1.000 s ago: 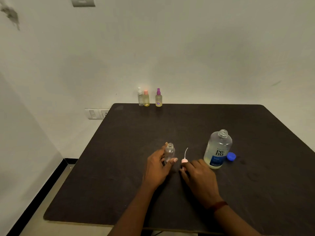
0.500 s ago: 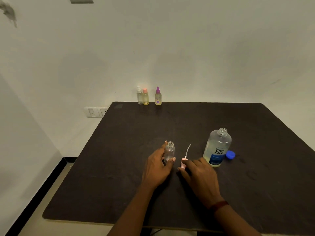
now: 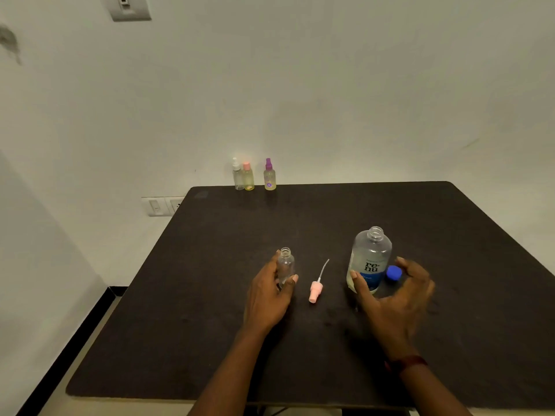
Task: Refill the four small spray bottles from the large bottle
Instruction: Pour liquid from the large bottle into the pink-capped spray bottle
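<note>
On a dark desk, the left hand grips an uncapped, empty-looking small clear plastic bottle. The right hand, fingers spread, nears the large uncapped clear bottle. Three capped spray bottles stand far back.

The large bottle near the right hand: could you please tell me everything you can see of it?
The large bottle is clear plastic, round-shouldered, with a threaded neck and no cap on. Its label reads "re-nu" in dark letters above a blue band. It stands upright on the dark table, holding clear liquid. Its blue cap lies just to its right. The right hand is spread around its lower part, thumb tip against the label's left side; the fingers curve on the far side, and whether they touch cannot be told.
</note>
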